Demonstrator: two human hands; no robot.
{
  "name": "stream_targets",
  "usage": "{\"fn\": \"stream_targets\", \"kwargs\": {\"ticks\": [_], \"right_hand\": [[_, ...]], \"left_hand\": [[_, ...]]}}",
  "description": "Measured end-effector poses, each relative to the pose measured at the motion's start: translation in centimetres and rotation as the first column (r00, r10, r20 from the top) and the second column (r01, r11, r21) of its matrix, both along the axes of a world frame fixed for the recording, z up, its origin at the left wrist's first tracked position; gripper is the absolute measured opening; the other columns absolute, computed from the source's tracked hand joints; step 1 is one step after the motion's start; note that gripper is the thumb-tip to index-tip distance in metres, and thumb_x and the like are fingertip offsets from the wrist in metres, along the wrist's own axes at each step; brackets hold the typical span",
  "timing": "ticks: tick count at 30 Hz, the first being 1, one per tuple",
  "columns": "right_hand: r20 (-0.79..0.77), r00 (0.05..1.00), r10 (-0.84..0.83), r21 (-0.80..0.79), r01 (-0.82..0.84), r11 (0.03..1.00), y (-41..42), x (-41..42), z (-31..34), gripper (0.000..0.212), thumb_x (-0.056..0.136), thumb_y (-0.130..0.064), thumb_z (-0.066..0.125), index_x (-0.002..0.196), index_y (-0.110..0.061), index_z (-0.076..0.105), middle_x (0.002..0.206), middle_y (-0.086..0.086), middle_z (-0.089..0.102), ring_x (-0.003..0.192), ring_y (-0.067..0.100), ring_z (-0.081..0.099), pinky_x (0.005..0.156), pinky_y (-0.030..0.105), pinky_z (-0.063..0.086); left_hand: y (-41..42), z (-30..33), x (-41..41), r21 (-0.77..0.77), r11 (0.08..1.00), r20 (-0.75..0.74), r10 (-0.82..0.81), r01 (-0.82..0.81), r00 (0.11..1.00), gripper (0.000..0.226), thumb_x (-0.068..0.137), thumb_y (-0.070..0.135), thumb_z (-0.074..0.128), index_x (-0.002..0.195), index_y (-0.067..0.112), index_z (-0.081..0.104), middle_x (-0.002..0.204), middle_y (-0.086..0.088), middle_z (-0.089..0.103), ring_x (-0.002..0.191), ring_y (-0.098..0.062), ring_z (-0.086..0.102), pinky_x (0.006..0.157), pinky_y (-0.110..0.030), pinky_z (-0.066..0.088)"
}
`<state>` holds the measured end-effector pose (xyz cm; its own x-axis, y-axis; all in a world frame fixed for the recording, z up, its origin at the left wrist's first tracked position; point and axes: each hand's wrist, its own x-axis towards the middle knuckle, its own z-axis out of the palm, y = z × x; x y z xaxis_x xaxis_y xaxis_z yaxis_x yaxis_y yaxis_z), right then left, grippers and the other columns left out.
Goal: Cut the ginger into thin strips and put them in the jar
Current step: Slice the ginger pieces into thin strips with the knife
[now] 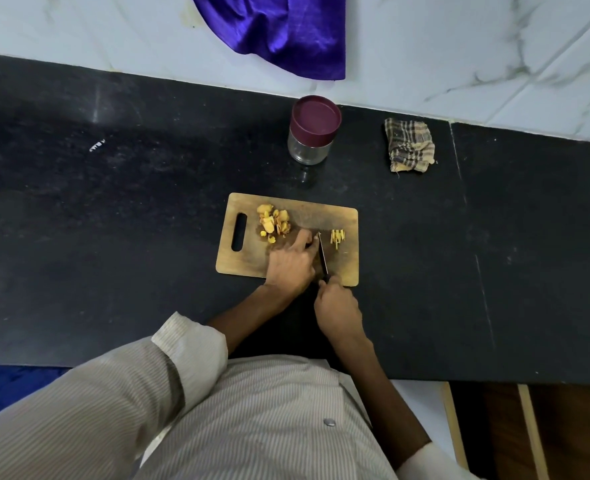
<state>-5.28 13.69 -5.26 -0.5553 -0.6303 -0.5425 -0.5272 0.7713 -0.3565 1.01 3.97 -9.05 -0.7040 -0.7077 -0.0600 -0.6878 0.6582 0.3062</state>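
One knife (322,255), tip away, right hand (338,308) gripping.

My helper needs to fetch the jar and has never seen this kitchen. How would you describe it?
On the black countertop, look beyond the wooden cutting board toward the white wall. The jar stands there, left of a crumpled checked cloth: small clear glass, with a maroon lid on.

The person wears a pale shirt (252,410) with fine vertical pinstripes in beige and white; its left sleeve (169,368) is rolled to a thick cuff near the elbow; a small round grey button (329,422) sits on the front; both forearms are bare, the hands without rings or watch.
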Motion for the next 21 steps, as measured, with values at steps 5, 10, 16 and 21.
{"fn": "stream_targets", "kwargs": {"ticks": [5,10,16,21], "right_hand": [[-0.009,1.000,-0.018,-0.053,0.017,0.998,-0.6,-0.1,0.1,0.030,0.108,-0.027,0.032,0.119,-0.004,0.048,0.118,0.021,0.062,0.108,0.038,0.060,0.077,0.038,0.040],[0.015,0.996,-0.084,-0.110,0.085,0.990,-1.9,-0.3,-0.2,0.031,0.107,-0.030,0.034,0.116,-0.004,0.049,0.115,0.019,0.063,0.106,0.037,0.061,0.083,0.044,0.046],[0.051,0.986,-0.162,-0.133,0.167,0.977,-2.0,-0.7,-0.1,0.031,0.106,-0.029,0.036,0.115,-0.004,0.053,0.114,0.019,0.063,0.103,0.036,0.061,0.080,0.041,0.046],[0.045,0.991,-0.128,-0.145,0.133,0.980,-1.3,-1.2,0.1,0.036,0.108,-0.031,0.034,0.116,-0.003,0.054,0.114,0.020,0.063,0.104,0.036,0.060,0.078,0.037,0.043]], "left_hand": [[0.1,0.5,0.3,-0.050,0.998,0.003,-0.024,0.024,1.000,0.050,0.094,0.027,0.048,0.142,0.016,0.041,0.132,-0.003,0.039,0.110,-0.017,0.051,0.082,-0.030,0.048],[0.4,0.9,0.4,-0.042,0.998,0.001,-0.056,0.056,0.998,0.051,0.095,0.029,0.046,0.143,0.015,0.037,0.135,-0.004,0.037,0.109,-0.019,0.053,0.083,-0.030,0.047],[0.0,0.3,0.4,-0.001,0.998,-0.015,-0.063,0.063,0.998,0.050,0.090,0.018,0.052,0.139,0.011,0.043,0.132,-0.007,0.040,0.107,-0.022,0.054,0.077,-0.033,0.051],[-0.1,-0.2,0.7,-0.021,0.999,-0.023,-0.047,0.046,0.999,0.054,0.089,0.023,0.058,0.140,0.013,0.044,0.130,-0.006,0.043,0.100,-0.021,0.057,0.069,-0.032,0.052]]}}
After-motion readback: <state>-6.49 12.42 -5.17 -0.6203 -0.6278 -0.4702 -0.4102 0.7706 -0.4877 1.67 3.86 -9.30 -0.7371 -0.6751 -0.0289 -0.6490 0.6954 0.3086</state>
